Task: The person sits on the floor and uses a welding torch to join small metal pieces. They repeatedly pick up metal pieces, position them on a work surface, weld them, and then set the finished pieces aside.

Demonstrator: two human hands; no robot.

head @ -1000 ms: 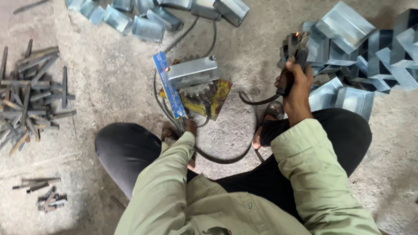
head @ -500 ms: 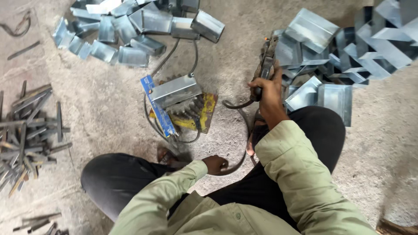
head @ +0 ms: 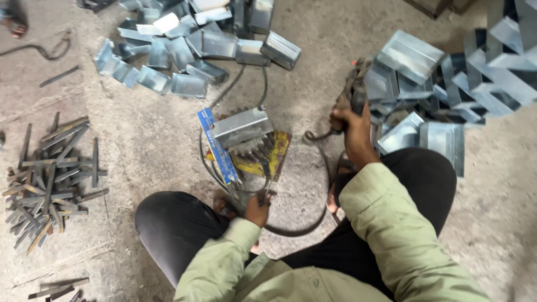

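My right hand (head: pixel 348 124) is shut on a dark handheld tool (head: pixel 353 92), held up against the pile of folded sheet-metal pieces (head: pixel 417 56) on the right. A black cable (head: pixel 299 229) loops from the tool across the floor in front of my legs. My left hand (head: pixel 257 210) rests low by my left knee, fingers closed on that cable. Just beyond it a folded metal box piece (head: pixel 241 126) lies on a toothed yellow part (head: pixel 272 159), beside a blue strip (head: pixel 217 146).
A second heap of folded metal pieces (head: pixel 184 47) lies at the top. Short dark metal bars (head: pixel 50 179) are stacked on the left, with a few more (head: pixel 59 288) at the bottom left. The floor is rough concrete (head: pixel 145 145).
My left hand has moved from my knee forward to the cable. My right hand with the tool has stayed by the right pile, tilting slightly. The view has shifted a little.
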